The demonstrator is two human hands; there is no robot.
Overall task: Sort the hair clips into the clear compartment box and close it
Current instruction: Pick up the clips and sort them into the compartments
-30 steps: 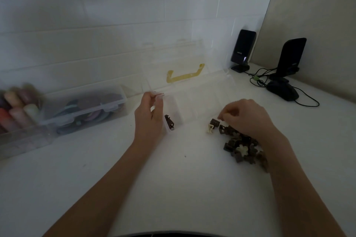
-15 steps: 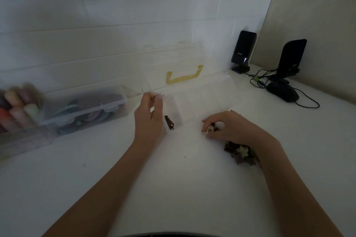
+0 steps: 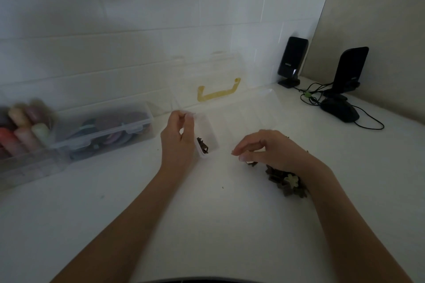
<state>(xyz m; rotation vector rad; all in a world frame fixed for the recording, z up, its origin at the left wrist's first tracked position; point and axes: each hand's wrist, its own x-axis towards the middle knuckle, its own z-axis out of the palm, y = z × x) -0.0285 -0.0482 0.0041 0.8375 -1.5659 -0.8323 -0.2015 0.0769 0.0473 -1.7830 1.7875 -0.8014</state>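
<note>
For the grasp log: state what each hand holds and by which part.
The left hand grips the clear plastic compartment box by its left end wall. Whether the right hand, curled over the dark hair clips, pinches one cannot be told.

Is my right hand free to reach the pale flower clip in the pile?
Probably yes, with a pull back: the flower clip lies uncovered atop the pile, right beside the right hand's wrist, with nothing over it.

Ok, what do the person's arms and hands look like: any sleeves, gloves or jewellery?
Both forearms are bare up to the bottom edge of the frame, with no sleeves showing. The left hand and right hand wear no gloves; no rings, watch or bracelets are visible.
</note>
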